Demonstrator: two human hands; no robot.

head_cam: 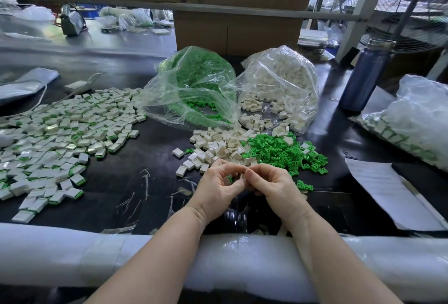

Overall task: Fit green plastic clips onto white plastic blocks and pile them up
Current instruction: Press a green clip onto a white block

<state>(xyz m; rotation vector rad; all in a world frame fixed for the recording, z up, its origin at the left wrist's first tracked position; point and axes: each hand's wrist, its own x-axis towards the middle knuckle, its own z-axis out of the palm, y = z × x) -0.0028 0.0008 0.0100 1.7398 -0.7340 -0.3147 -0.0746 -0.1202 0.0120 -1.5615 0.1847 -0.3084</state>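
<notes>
Here, far left, the finished pile spreads over the table. Near centre, the left hand curls round a green clip; the right hand pinches fingertips against it, its hold hidden. Loose blocks and clips lie just beyond.

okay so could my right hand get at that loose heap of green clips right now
Probably yes. The loose green clips lie just beyond the right hand with nothing between, but its fingers are curled with the left hand around a part.
</notes>
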